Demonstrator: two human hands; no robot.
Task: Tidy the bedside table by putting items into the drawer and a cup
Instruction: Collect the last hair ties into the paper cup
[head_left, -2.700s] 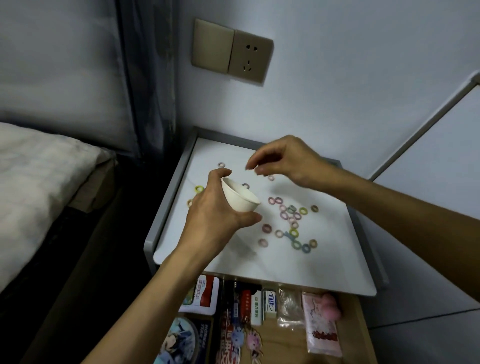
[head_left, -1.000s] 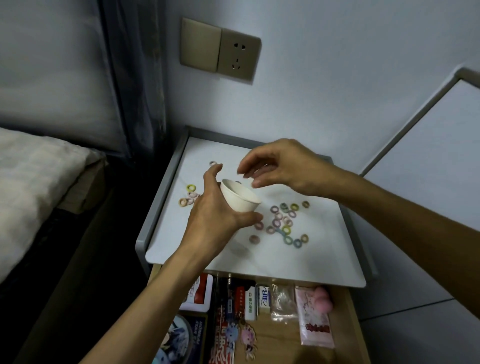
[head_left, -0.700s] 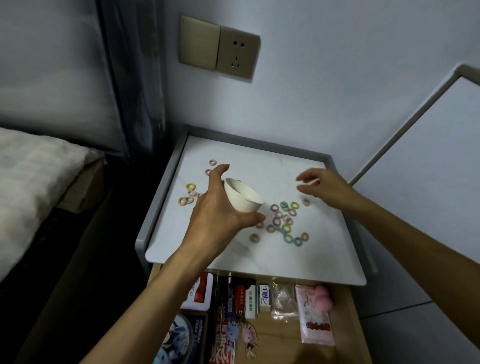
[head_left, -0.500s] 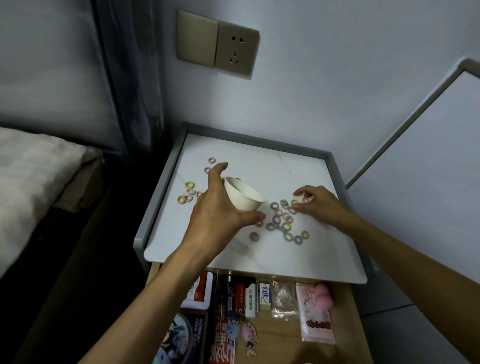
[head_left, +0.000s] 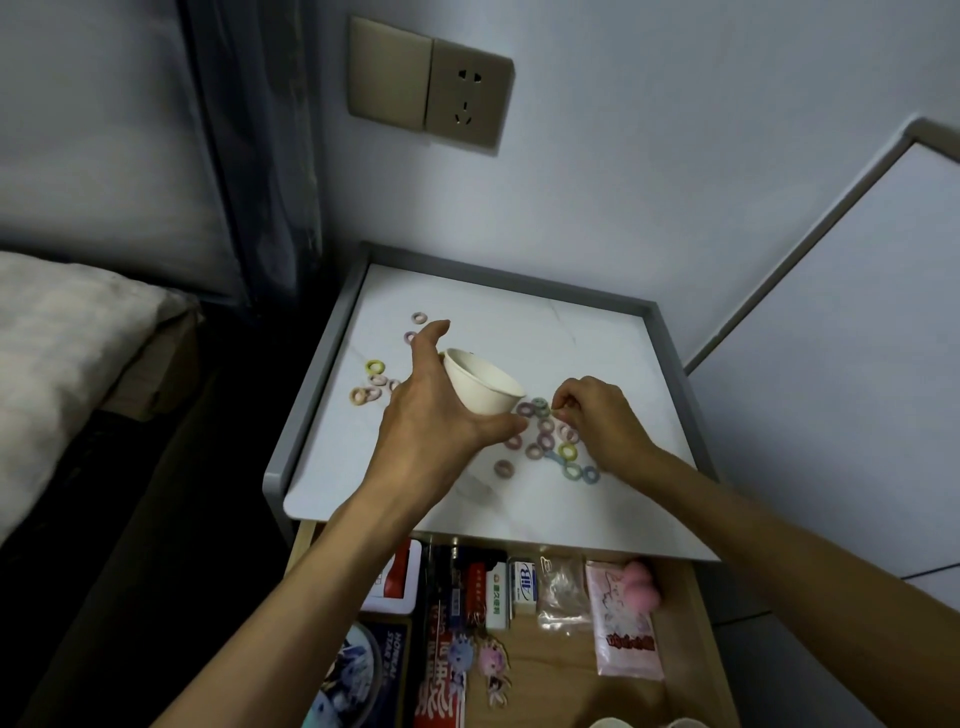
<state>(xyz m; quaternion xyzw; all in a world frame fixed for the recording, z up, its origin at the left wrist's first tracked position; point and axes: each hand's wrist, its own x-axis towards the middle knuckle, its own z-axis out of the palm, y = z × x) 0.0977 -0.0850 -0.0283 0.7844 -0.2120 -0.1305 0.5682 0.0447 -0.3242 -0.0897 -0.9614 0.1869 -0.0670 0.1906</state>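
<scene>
Left hand (head_left: 431, 415) grips 1 tilted cup (head_left: 480, 384), fingers wrapped round it. Right hand (head_left: 597, 415): fingers curled, tips among rings (head_left: 545, 441) just beside the left hand; hold cannot be told.

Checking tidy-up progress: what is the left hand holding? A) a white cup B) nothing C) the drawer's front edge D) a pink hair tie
A: the left hand grips the white cup, tilted, above the table top, while the right hand pinches at the hair ties.

Tilted white cup (head_left: 480, 387), colourful rings (head_left: 568, 451) scattered, drawer (head_left: 556, 675) open
</scene>
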